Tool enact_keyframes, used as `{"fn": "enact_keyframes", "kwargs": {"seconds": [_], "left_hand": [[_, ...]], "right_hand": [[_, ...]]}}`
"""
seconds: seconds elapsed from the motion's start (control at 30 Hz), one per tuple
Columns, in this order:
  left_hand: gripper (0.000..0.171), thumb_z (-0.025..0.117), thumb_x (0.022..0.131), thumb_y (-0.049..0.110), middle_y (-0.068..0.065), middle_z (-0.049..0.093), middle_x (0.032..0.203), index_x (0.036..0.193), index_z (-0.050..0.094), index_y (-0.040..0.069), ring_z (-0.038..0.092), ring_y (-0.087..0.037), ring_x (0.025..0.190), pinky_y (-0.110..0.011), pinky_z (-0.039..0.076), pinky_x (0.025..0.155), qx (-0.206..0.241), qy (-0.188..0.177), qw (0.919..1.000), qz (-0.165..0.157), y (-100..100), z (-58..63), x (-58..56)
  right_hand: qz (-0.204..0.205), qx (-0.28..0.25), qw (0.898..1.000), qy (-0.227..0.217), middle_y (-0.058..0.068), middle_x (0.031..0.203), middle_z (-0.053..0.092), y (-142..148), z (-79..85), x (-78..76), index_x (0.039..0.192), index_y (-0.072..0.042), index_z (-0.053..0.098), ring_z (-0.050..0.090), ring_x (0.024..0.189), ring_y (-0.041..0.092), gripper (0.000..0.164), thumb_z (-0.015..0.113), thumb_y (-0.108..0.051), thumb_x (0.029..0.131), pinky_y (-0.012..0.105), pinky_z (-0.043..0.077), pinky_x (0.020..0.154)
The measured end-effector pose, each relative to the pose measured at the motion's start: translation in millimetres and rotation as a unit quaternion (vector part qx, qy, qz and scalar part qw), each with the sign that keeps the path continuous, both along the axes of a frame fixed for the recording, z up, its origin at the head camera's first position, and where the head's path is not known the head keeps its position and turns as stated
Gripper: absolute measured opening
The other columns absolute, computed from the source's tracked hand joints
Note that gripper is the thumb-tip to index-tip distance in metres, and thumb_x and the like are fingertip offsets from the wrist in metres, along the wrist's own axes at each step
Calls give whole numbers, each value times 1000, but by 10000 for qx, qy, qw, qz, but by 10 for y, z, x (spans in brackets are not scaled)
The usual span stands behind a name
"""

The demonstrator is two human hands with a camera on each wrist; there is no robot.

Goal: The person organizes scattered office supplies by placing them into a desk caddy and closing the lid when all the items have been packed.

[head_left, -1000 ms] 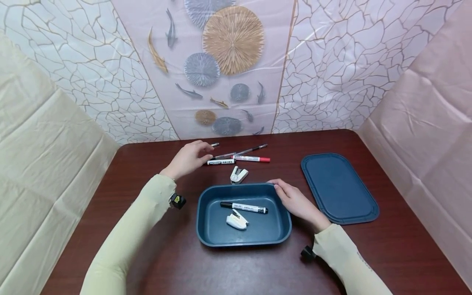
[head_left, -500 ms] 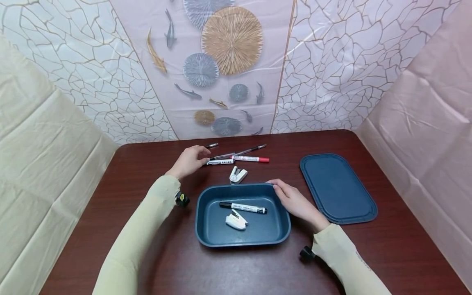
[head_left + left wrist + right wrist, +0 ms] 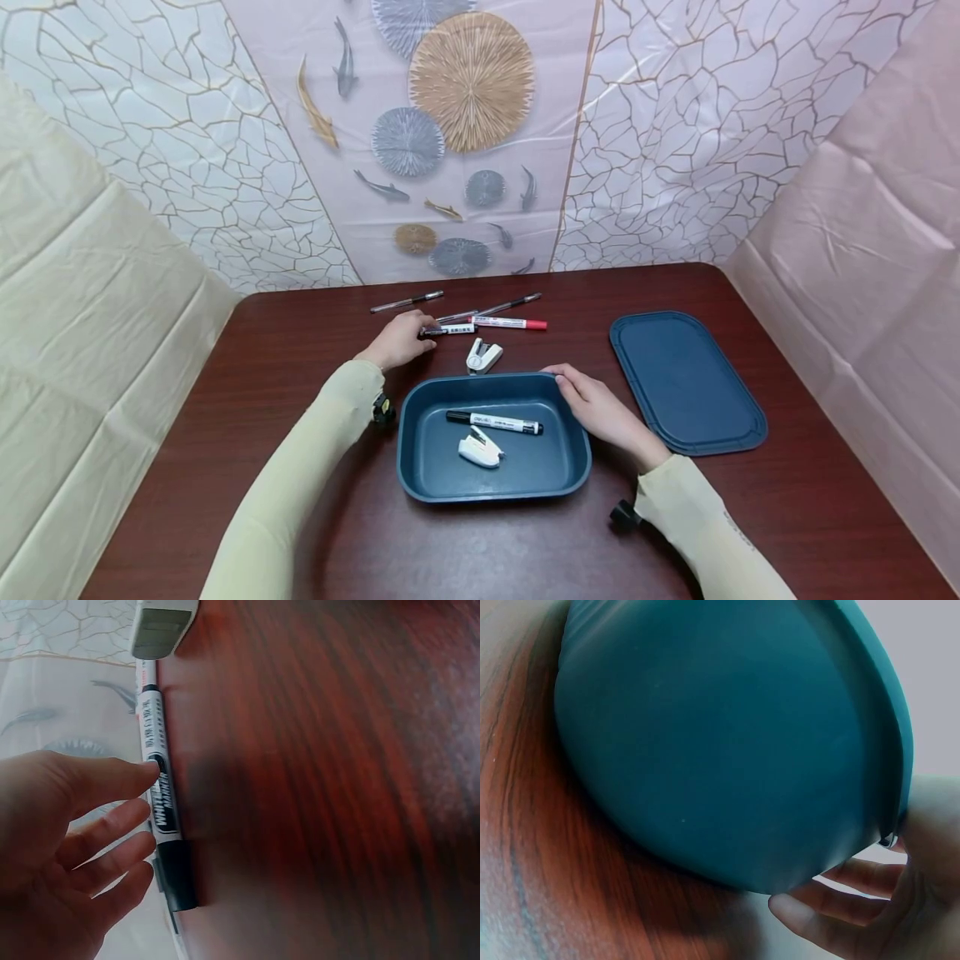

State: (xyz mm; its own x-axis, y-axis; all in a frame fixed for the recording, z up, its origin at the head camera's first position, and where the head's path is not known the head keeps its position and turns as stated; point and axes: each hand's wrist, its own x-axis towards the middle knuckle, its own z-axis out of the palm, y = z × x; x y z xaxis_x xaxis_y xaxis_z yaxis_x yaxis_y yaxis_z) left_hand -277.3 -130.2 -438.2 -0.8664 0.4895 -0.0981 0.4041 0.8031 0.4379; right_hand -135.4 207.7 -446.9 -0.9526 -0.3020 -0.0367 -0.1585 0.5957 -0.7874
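1. The left hand (image 3: 401,337) has thumb and fingers spread loosely about the cap end of a white marker (image 3: 453,330); no firm grip shows, though the thumb tip seems to touch the barrel.
2. The right hand (image 3: 596,408) grips the box (image 3: 540,471) by its far corner. The box lies between the hands, nearer the person than the left hand, with a black-capped marker (image 3: 510,423) and a stapler (image 3: 480,452) inside.
3. Pinching only the cap could let the white marker roll or swing, since most of its barrel lies beyond the fingers.
4. A clear pen (image 3: 457,317) and a red marker (image 3: 508,323), just beyond the left fingertips, could get nudged by a wide grasp.
5. A second stapler (image 3: 483,357), between the hands, could be knocked by a low sweep towards the right hand.
6. Pulling on the corner could skew the box.
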Motion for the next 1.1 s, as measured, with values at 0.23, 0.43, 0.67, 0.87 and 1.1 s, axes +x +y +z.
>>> {"fn": "enact_keyframes", "kwargs": {"seconds": [0.23, 0.43, 0.67, 0.87, 1.1], "left_hand": [[28, 68, 96, 10, -13, 64, 122, 124, 69, 5, 57, -30, 116, -46, 47, 99, -199, 192, 9996, -22, 31, -32, -40], [30, 69, 96, 13, -13, 59, 126, 126, 68, 7, 51, -32, 123, -46, 44, 103, -469, 96, 9988, 39, 107, -8, -82], [34, 69, 96, 15, -13, 61, 127, 129, 66, 7, 55, -29, 120, -45, 44, 102, -756, 51, 9971, -15, 154, -27, -125], [27, 65, 98, 11, -11, 65, 120, 125, 69, 6, 60, -26, 112, -43, 48, 99, -706, 30, 9975, -18, 150, -87, -80], [24, 64, 99, 11, -11, 65, 118, 122, 69, 7, 62, -26, 107, -43, 49, 96, -721, 210, 9971, -90, 131, -77, -30]], "right_hand": [[20, 5, 10000, 32, 16, 133, 62, 7, 9, 4, 138, -10, 56, 59, 119, 31, 34, 38, -23, 111, 53, 46, 101], [20, 0, 10000, 17, 14, 134, 61, 48, 4, 6, 138, -12, 55, 59, 121, 30, 35, 38, -25, 111, 53, 46, 101], [-8, -63, 10000, -8, 15, 135, 61, 58, -21, 11, 139, -12, 55, 59, 121, 31, 35, 39, -25, 111, 54, 46, 101], [70, -87, 9999, -7, 15, 136, 61, 33, -34, 14, 139, -12, 55, 59, 121, 31, 34, 39, -24, 111, 54, 46, 101], [80, -102, 9999, -22, 14, 135, 61, 25, -26, -2, 139, -14, 55, 59, 121, 31, 35, 38, -27, 111, 54, 45, 101]]}}
